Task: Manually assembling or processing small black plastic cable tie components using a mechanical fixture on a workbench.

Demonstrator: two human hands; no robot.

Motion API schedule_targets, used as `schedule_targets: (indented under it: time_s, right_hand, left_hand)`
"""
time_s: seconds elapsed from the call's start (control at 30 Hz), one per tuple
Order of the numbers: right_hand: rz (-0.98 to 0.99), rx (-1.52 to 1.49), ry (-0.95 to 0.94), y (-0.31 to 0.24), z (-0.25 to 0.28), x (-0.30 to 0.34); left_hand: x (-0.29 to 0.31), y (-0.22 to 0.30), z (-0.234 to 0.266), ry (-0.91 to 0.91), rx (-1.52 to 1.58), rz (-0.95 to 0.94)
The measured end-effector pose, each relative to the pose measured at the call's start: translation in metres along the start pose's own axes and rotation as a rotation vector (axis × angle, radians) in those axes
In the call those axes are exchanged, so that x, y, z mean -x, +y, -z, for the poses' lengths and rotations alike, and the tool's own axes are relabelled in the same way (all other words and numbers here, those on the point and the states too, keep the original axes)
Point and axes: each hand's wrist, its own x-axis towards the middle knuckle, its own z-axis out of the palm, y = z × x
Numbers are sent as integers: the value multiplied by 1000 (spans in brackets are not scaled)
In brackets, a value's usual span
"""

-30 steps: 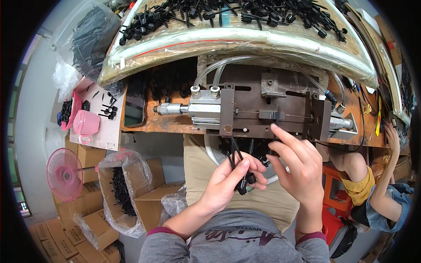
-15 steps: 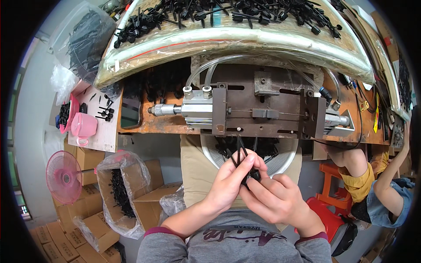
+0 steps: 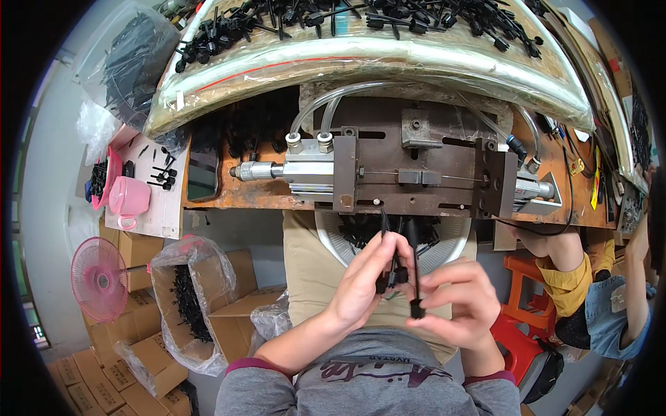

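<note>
At the far left, stacked cartons (image 3: 73, 388) carry dark printing too small to make out, and an open carton (image 3: 239, 307) near a pink fan (image 3: 99, 279) holds a dense load of black pieces. Above these, a pink mug (image 3: 130, 196) stands on a pale board beside a few loose pieces. Toward the middle, the wooden desk (image 3: 239, 201) bears a metal fixture (image 3: 409, 199) with a pneumatic cylinder (image 3: 310, 177) at its left and two small dark blocks (image 3: 419, 178) at its centre. In front of it, the left hand (image 3: 361, 288) is closed around a small bunch of black parts (image 3: 394, 277), above a grey shirt (image 3: 347, 353) with dark purple lettering and a smaller printed line. To its right, the right hand (image 3: 461, 298) pinches a single black part (image 3: 416, 308) by its knobbed end, stem toward the fixture but apart from the blocks. So one part seems singled out, with the bunch, the pieces in the white basket (image 3: 458, 253) and the heap (image 3: 485, 31) above all remaining; which are finished cannot be told. At the right, a co-worker sits near a red stool (image 3: 517, 343).
</note>
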Motion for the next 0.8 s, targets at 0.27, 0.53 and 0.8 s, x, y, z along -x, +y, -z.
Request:
schedule_targets:
  time_s: [0.27, 0.53, 0.8]
  right_hand:
    - [84, 595, 17, 25, 4, -29]
    - [158, 916, -143, 23, -3, -49]
    - [105, 958, -149, 17, -3, -52]
  left_hand:
    - [6, -3, 13, -48, 17, -102]
    - [14, 0, 13, -135, 26, -159]
    - [16, 7, 5, -183, 125, -127]
